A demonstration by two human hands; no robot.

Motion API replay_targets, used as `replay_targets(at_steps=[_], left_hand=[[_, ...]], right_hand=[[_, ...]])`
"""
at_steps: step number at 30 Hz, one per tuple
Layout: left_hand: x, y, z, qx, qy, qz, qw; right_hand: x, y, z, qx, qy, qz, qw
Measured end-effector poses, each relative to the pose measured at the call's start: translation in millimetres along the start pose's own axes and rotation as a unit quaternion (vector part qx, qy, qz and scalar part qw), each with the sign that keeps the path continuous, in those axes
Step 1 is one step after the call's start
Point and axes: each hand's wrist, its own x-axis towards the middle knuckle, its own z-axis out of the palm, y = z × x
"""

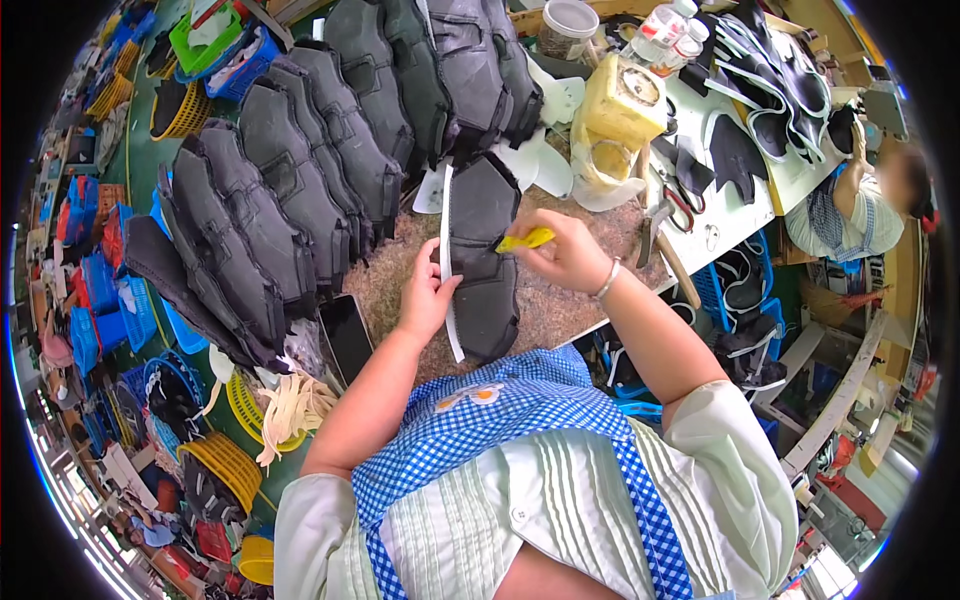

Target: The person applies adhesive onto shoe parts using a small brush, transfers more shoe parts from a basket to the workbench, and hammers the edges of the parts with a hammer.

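A black padded piece (pixel 484 295) lies on the worktop in front of me, with a long white strip (pixel 448 260) along its left edge. My left hand (pixel 428 297) grips that edge, thumb on the strip and fingers curled beside it. In my right hand (pixel 567 252) is a small yellow tool (pixel 526 240), its tip touching the middle of the black piece near a seam. The hand covers most of the tool, so its exact kind cannot be made out.
Several black padded pieces (pixel 290 150) lean in rows at the far left. A yellow glue-stained container (pixel 625 100), red-handled scissors (pixel 680 205) and a hammer (pixel 655 225) are at the right. A phone (pixel 346 338) lies by my left forearm. Another person (pixel 850 210) sits far right.
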Motion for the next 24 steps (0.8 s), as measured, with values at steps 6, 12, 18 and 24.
replay_targets(at_steps=[6,12,18,24], left_hand=[[-10.9,0.2,7.0,0.069,0.059,0.061,0.994],[-1.6,15.5,1.3,0.099,0.036,0.019,0.994],[-6.3,15.5,4.0,0.141,0.066,0.054,0.986],[1.3,6.1,1.1,0.095,0.061,0.052,0.992]], right_hand=[[11.0,13.2,-3.2,-0.05,0.118,-0.01,0.992],[21.3,33.7,6.4,0.116,0.194,0.057,0.972],[-79.1,19.7,41.7,-0.004,0.038,0.128,0.991],[-45.4,1.3,36.3,-0.08,0.158,0.148,0.973]])
